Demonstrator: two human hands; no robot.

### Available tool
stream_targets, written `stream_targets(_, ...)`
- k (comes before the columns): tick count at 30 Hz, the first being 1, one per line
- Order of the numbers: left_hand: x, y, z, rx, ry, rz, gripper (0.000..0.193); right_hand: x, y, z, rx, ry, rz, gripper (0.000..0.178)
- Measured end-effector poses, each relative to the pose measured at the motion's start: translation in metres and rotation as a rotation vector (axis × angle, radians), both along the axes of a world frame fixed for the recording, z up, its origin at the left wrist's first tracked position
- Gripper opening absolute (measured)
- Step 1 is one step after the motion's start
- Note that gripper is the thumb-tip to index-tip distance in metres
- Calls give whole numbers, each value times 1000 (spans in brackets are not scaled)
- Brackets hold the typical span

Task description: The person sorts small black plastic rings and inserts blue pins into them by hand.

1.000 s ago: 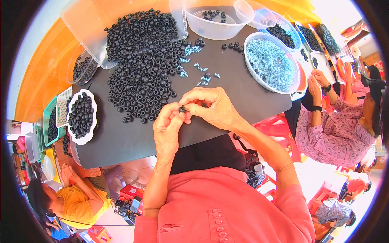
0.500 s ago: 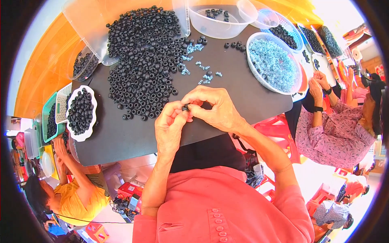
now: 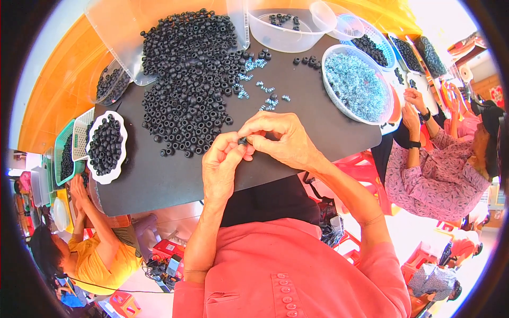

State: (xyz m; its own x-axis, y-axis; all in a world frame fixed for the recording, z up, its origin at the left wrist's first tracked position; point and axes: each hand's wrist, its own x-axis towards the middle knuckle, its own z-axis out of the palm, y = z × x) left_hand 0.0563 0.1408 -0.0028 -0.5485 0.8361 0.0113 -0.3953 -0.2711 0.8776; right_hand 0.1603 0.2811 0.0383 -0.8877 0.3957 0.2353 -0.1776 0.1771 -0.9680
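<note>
Over the near part of the dark table [image 3: 302, 111], my left hand [image 3: 220, 168] and my right hand [image 3: 285, 142] meet fingertip to fingertip. Between them is a small round black plastic piece [image 3: 243, 141], mostly covered by the fingers. The left thumb and forefinger pinch it, and the right thumb and forefinger press on it from the other side. Just beyond my hands lie several small loose metal springs [image 3: 243, 94]. A big heap of round black pieces with holes [image 3: 185, 100] spreads to their left, spilling from a tipped clear bin [image 3: 114, 32].
A white scalloped dish [image 3: 123, 139] of black pieces stands at the left. At the right is a round tub [image 3: 389, 108] full of springs; a clear bowl [image 3: 289, 40] stands at the back. Co-workers in yellow [image 3: 108, 259] and patterned pink [image 3: 435, 175] sit on either side.
My hands keep nearly the same pinch on the black piece, with only a slight shift of the fingers. The right co-worker's hands have moved a little apart.
</note>
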Motion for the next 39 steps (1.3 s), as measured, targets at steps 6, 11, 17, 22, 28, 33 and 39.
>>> stream_targets(6, 2, 0, -1, -14, 26, 12, 15, -1, -2, 2, 147, -72, -56, 18)
stream_targets(11, 2, 0, 2, -32, 25, 27, 15, -1, -12, 7, 194, -66, -129, 18)
stream_targets(17, 3, 0, 2, -40, -19, 57, 18, -2, -22, 0, 99, -19, -196, 20)
stream_targets(22, 3, 2, 4, -44, -30, 83, 21, 1, -16, -7, 157, 37, -128, 29)
stream_targets(28, 1, 4, 7, -61, -83, 53, 22, 1, -17, -8, 232, 69, -160, 31)
stream_targets(33, 2, 3, 3, -72, 44, 37, 22, 3, -13, -13, 170, 54, -186, 25)
stream_targets(39, 3, 4, 4, -133, 103, 47, 23, 4, -12, -7, 96, 15, -178, 16)
